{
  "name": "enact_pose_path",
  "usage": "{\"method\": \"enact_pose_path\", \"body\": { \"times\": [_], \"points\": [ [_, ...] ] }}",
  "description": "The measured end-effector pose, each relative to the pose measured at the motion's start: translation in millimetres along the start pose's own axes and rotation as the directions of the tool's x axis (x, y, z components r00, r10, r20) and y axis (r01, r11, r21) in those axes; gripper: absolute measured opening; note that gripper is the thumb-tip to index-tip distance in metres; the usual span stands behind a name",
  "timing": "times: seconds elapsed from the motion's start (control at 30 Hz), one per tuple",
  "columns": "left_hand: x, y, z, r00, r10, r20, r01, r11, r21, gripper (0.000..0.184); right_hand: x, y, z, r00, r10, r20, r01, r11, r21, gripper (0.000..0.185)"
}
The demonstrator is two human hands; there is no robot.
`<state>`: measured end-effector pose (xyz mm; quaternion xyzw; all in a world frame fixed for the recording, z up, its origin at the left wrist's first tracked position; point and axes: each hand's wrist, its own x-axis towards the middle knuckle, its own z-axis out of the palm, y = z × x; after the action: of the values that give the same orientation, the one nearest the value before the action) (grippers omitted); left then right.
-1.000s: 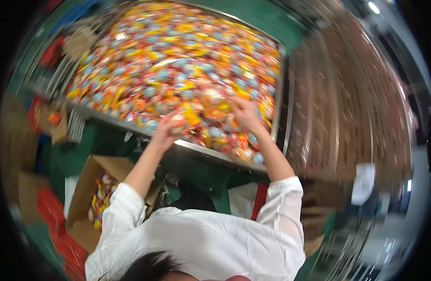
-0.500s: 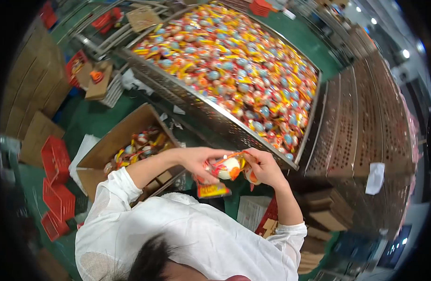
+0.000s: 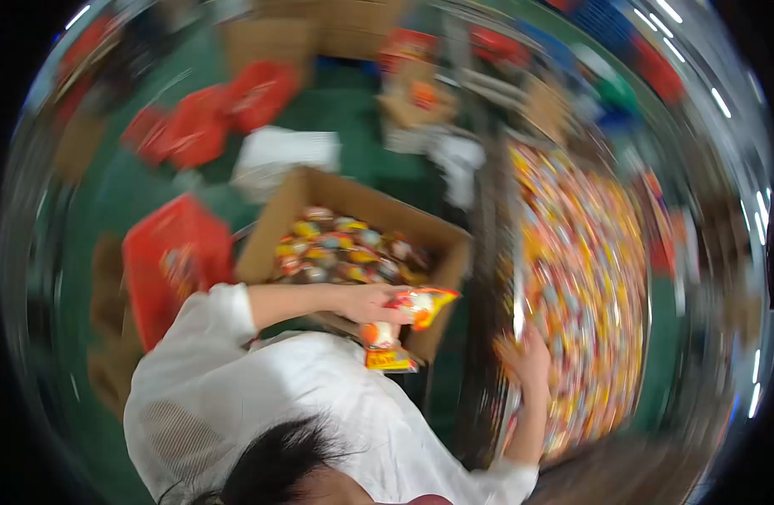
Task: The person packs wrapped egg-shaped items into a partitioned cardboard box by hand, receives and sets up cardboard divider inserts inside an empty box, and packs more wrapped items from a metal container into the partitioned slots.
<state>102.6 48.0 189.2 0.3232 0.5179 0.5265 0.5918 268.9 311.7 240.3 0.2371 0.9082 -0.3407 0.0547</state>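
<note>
My left hand [image 3: 372,303] is closed around small wrapped packets over the near edge of an open cardboard box [image 3: 442,244]. One red, white and yellow packet [image 3: 427,306] sticks out to the right of the fingers. A packet with a white and orange round item [image 3: 380,335] and a yellow label hangs below them. My right hand [image 3: 528,360] is at the near side of a large metal bin [image 3: 518,307] heaped with similar colourful packets [image 3: 585,311]. Motion smears its fingers, so whether they hold anything is unclear.
Inside the cardboard box lie many packets [image 3: 345,248]. A red basket [image 3: 177,261] stands left of it, with more red baskets [image 3: 198,122] farther off. Beyond the box are a white box [image 3: 288,156] and stacked cardboard [image 3: 345,29] on the green floor.
The view has swung left, bringing the cardboard box to the middle. My hands, together on the packets before, are now apart: the left keeps packets above the box, the right is at the bin.
</note>
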Motion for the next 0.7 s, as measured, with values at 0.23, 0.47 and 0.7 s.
{"method": "enact_pose_path", "body": {
  "times": [0.23,0.47,0.7],
  "points": [
    [-108,-40,-32,0.453,0.174,-0.875,-0.21,0.974,0.085,0.038,30,172,-4,0.996,0.076,-0.048,-0.09,0.888,-0.45,0.048],
    [-269,-178,-69,-0.158,-0.304,-0.939,-0.805,0.59,-0.056,0.036,2,271,-11,0.951,0.267,-0.154,-0.307,0.77,-0.559,0.061],
    [-345,-257,-93,-0.275,-0.639,-0.718,-0.839,0.524,-0.146,0.033,-41,341,-13,0.934,0.335,-0.122,-0.339,0.724,-0.6,0.077]
  ]
}}
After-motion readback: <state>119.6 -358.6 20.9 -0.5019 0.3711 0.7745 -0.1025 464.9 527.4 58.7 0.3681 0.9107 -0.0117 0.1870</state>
